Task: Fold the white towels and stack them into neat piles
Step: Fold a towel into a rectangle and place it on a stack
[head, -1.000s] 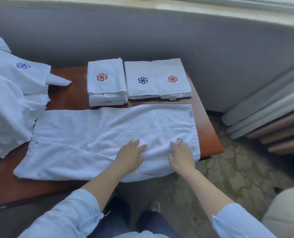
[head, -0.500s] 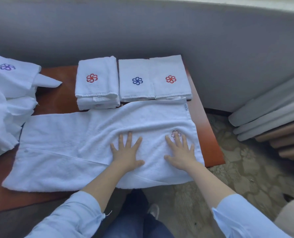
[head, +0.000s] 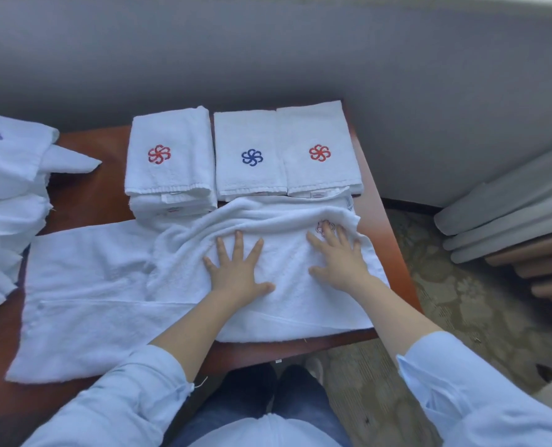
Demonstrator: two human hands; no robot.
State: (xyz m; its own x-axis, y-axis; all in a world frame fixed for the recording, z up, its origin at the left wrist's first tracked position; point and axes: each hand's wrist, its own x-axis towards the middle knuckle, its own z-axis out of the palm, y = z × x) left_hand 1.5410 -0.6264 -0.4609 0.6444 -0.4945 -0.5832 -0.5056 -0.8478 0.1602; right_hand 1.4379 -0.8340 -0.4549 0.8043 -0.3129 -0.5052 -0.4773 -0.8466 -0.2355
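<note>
A long white towel (head: 87, 279) lies across the brown table (head: 90, 188), bunched into ridges along its far right edge. My left hand (head: 239, 269) presses flat on its middle with fingers spread. My right hand (head: 342, 256) presses flat near the right end, fingertips at a faint red flower mark (head: 325, 226). Behind the towel stand folded piles: a left stack with a red flower (head: 168, 162), a middle towel with a blue flower (head: 248, 156), and a right towel with a red flower (head: 319, 150).
A heap of unfolded white towels (head: 7, 201), one with a purple flower, covers the table's left end. A grey wall (head: 268, 53) runs behind. Rolled grey and brown mats (head: 510, 227) lie on the patterned floor at right. My legs are below the table's front edge.
Both hands have slid away from me across the towel, pushing its far right part into ridges against the folded piles. The view has tilted further down.
</note>
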